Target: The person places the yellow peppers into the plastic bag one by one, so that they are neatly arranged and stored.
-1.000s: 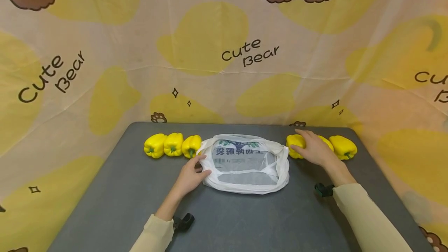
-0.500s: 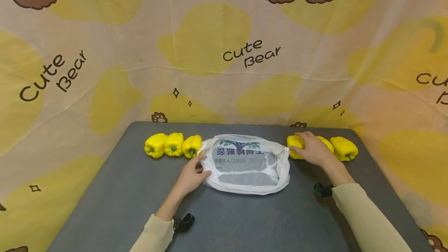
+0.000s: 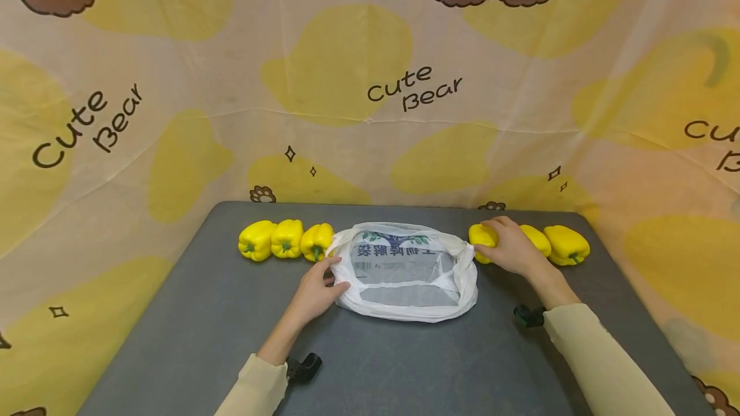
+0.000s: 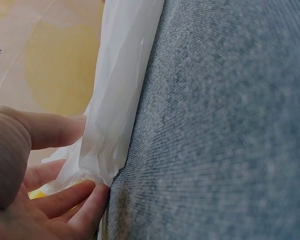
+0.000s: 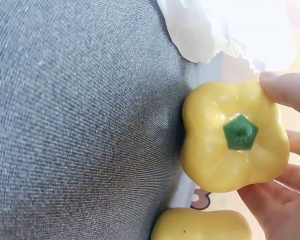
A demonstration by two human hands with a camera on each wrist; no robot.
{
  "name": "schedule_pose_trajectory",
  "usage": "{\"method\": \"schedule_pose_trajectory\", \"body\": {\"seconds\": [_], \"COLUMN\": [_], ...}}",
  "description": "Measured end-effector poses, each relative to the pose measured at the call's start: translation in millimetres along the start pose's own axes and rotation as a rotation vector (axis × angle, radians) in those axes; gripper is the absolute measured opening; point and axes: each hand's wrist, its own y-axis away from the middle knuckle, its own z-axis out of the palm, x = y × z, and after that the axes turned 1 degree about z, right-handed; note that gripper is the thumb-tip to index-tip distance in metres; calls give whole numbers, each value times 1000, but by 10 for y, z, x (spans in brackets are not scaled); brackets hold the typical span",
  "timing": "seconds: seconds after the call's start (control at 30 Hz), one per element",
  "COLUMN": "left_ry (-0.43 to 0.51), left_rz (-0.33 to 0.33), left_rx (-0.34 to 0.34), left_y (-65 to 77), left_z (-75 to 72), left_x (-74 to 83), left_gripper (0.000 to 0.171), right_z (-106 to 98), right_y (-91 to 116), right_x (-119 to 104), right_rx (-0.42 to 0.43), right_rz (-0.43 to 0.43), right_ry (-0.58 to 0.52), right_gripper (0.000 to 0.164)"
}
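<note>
In the head view a white plastic bag (image 3: pixel 405 313), its mouth spread wide and rim rolled back, sits mid-table. My left hand (image 3: pixel 315 291) holds its left side, with fingers (image 4: pixel 92 210) low against the plastic and the thumb tip partly hidden by the rim. To the right of the bag, my right hand (image 3: pixel 511 246) grips a yellow bell pepper (image 3: pixel 481 242). The right wrist view shows this bell pepper (image 5: pixel 215 165) with its green stem facing the camera, the thumb on one side and fingers on the other.
Three yellow peppers (image 3: pixel 287 239) stand in a row left of the bag. Behind my right hand are two more, a partly hidden pepper (image 3: pixel 536 239) and a pepper (image 3: pixel 568 244) at the far right. A printed cloth (image 3: pixel 370 82) hangs behind the grey table (image 3: pixel 399 364).
My right hand has closed round the nearest right-hand pepper and shifted it slightly left, toward the bag and away from its neighbour. My left hand has stayed at the bag.
</note>
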Motion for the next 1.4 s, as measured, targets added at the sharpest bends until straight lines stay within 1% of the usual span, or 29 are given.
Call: {"method": "schedule_pose_trajectory", "body": {"seconds": [0.17,0.4,0.57,0.73,0.9,1.03,1.4], "left_ry": [6,1,-11,-6,-6,-6,-1], "left_rz": [0,-2,-2,5,6,4,7], "left_rx": [-1,0,-1,5,6,4,4], "left_y": [5,11,5,0,-1,8,-2], "left_z": [1,-5,3,5,1,1,1], "left_x": [9,26,15,9,23,27,20], "left_gripper": [57,57,57,56,57,57,56], "right_z": [-29,-134,-177,-213,-282,-333,-349], "right_y": [21,83,129,165,178,193,145], "right_x": [-13,-96,-156,-240,-365,-482,-794], "right_rx": [18,67,113,175,229,254,270], "right_rz": [3,21,2,-38,-84,-103,-149], "right_ry": [-14,-72,-91,-119,-144,-153,-229], "right_gripper": [66,72,71,68,64,62,63]}}
